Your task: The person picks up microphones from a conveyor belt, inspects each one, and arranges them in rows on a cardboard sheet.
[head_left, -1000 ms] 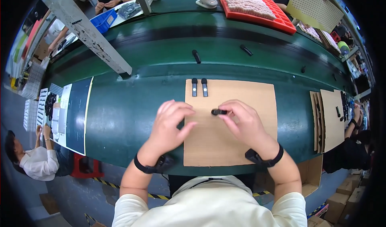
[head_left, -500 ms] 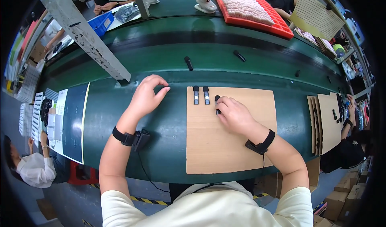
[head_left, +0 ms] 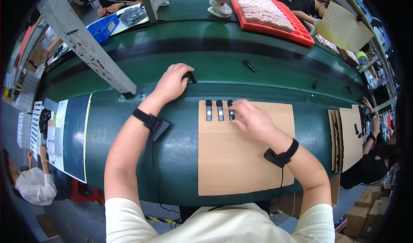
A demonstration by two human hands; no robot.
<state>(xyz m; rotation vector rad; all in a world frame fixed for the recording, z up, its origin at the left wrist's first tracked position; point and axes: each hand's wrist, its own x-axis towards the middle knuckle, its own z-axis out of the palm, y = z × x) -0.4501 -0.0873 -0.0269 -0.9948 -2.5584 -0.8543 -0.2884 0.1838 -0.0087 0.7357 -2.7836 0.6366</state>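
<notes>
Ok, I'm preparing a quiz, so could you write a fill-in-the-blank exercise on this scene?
On the cardboard sheet, ____ black-topped devices lie in a row.
The right hand is at the row's ____ end.
The left hand is at a black device on a surface coloured ____.

Missing words: three; right; green.

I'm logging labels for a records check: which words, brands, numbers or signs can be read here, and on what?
No text is legible.
Dark panel at left: pale marks, too small to read.
Blue bin: pale label, too small to read.
Grey post: dark marking, too blurred to read.
Three black devices on the cardboard: white dots, no readable text.
</notes>
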